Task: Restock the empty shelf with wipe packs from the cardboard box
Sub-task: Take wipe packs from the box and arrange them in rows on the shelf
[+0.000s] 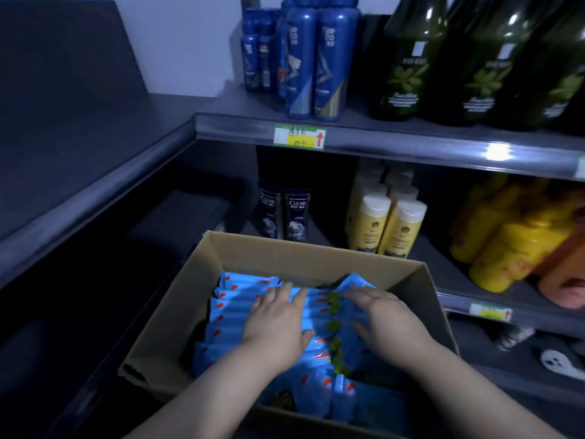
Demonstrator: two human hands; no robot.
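Observation:
An open cardboard box [240, 248] sits low in the middle of the view, packed with several blue wipe packs [231, 304] standing in rows. My left hand [275, 321] lies flat on the left rows with its fingers spread. My right hand [383, 318] rests on the right rows, fingers straight and pointing toward the far wall of the box. Neither hand grips a pack. The empty dark shelf [79, 160] runs along the left side, above and beside the box.
On the right shelving stand blue bottles [313, 64] and dark green bottles [408, 64] on the upper shelf, with black shampoo bottles [285, 217] and yellow bottles [386, 226] below. A price tag [299, 137] marks the shelf edge.

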